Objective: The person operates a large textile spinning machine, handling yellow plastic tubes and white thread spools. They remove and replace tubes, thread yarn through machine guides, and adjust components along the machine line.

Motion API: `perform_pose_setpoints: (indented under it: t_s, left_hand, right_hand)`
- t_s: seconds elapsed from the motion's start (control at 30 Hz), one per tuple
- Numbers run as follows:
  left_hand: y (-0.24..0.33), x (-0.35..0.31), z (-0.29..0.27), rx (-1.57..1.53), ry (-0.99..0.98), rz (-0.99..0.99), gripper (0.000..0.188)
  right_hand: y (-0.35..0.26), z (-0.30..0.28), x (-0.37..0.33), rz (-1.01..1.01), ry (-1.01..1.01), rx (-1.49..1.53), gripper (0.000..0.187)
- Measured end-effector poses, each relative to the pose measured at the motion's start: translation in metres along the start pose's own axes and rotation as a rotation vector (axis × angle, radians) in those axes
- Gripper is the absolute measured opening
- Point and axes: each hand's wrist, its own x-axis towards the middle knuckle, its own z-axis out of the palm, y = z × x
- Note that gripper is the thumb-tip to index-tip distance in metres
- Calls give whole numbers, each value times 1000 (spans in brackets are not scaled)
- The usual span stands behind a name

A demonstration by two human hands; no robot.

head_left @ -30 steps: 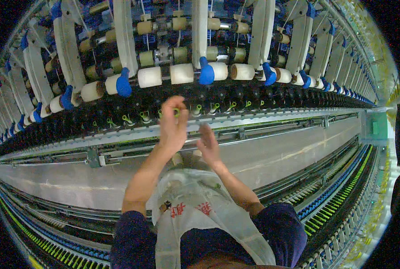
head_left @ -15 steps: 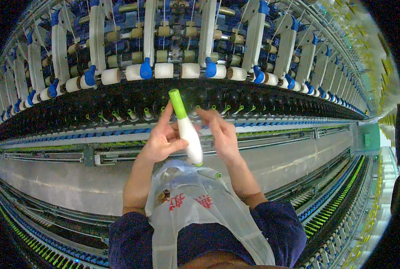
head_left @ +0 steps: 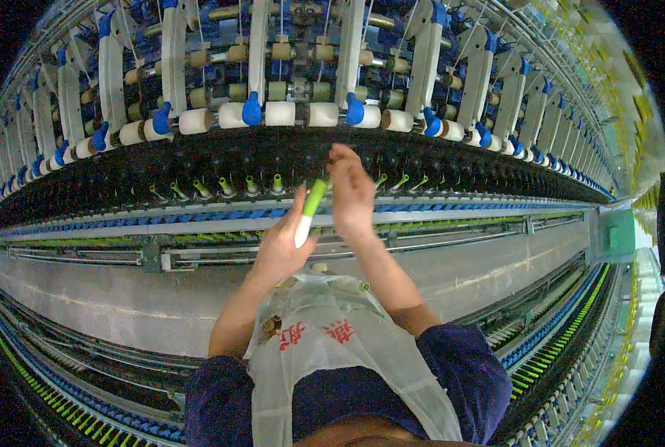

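Observation:
A spinning bobbin (head_left: 314, 203), a green tube with white yarn on its lower part, is held in my left hand (head_left: 284, 242). It leans with its green top up and to the right, and the hand hides part of it. My right hand (head_left: 353, 195) is raised just right of that green top, below the white rollers (head_left: 323, 115). Its fingers are curled together at the tips; any yarn between them is too fine to see. Behind both hands, a row of green-topped bobbins (head_left: 277, 183) stands on the spinning frame.
Blue-tipped grey arms (head_left: 258, 59) hang above the rollers. A translucent plastic bag (head_left: 314, 305) covers my front, with a green tube end (head_left: 364, 287) at its upper edge. Another machine (head_left: 563, 328) with green tubes stands behind me, across the grey floor (head_left: 176, 313).
The bobbin has dropped lower and swung from leaning left to leaning right. My right hand has risen from beside it toward the rollers. The view has shifted slightly.

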Motion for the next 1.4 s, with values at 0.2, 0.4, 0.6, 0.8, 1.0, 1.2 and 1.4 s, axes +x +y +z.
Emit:
perform_pose_setpoints:
  t_s: [0.2, 0.4, 0.6, 0.8, 1.0, 1.2, 1.4]
  left_hand:
    - [-59, -41, -26, 781, -233, 25, 43]
    - [-89, -44, -29, 382, -169, -194, 52]
    - [-71, -20, -19, -1259, -353, -549, 91]
    - [-75, -6, -4, -1442, -372, -571, 103]
    - [-76, -6, 19, -1483, -199, -479, 93]
    - [-55, -6, 10, -1600, -219, -639, 62]
    - [-45, -12, -15, -1487, 99, -397, 50]
  right_hand:
    - [33, -88, 5, -422, -856, -1196, 8]
    - [34, -105, 21, 67, -257, -137, 14]
    - [30, -32, -20, 645, -348, 88, 7]
    - [34, 15, -56, 617, -556, 171, 22]
    - [46, 31, -63, 515, -226, -108, 21]
    - [65, 21, -23, 124, -18, -5, 15]
    - [49, -33, -33, 550, -464, 29, 28]
